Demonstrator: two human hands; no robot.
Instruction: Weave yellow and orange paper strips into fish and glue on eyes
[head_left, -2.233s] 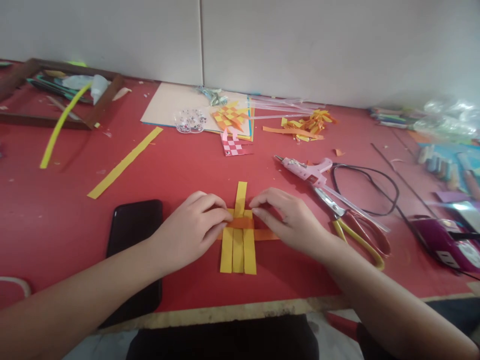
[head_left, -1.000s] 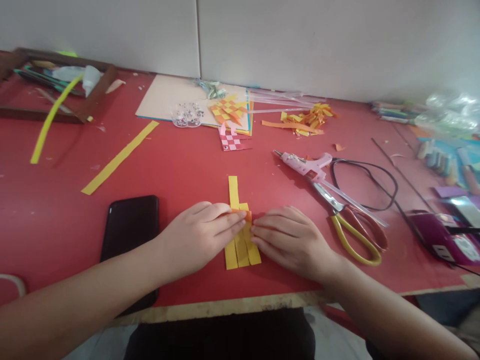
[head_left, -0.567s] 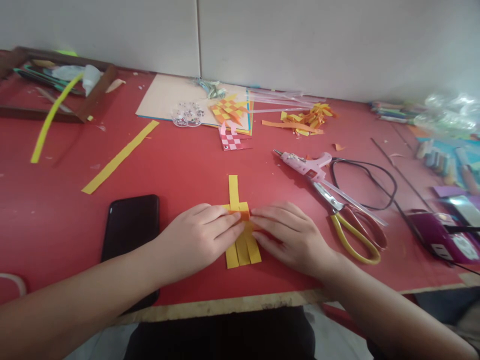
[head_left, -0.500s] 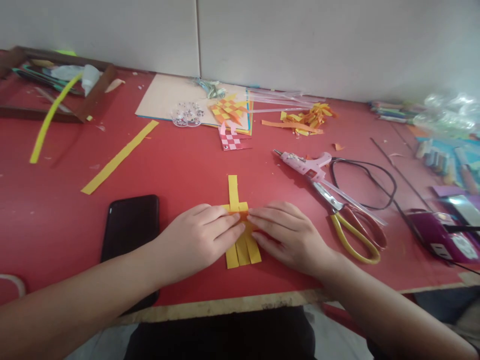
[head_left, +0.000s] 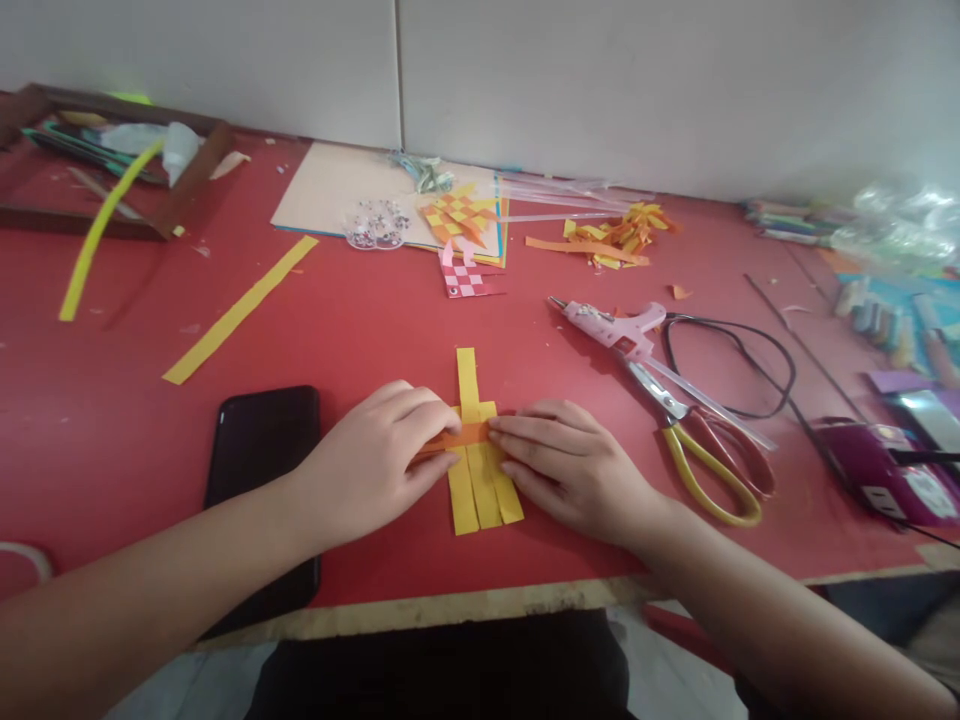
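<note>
Several yellow paper strips (head_left: 484,495) lie side by side on the red tabletop, with one yellow strip (head_left: 466,372) sticking out at the far end. An orange paper strip (head_left: 472,433) crosses them. My left hand (head_left: 390,450) is closed, pinching the orange strip's left part between thumb and fingers. On the other side, my right hand (head_left: 574,465) has its fingers together, fingertips and thumb holding the orange strip's right end against the yellow paper. That end is hidden under the fingers.
A black phone (head_left: 262,450) lies left of the paper. To the right are scissors (head_left: 705,460) and a pink glue gun (head_left: 611,328) with its cord. Behind lie a checkered paper fish (head_left: 461,278), paper scraps (head_left: 626,235), a loose yellow strip (head_left: 240,310) and a wooden frame (head_left: 169,215).
My left hand has drawn back slightly to the left and up, its fingers now bent around the orange strip, showing more of it. My right hand has barely moved.
</note>
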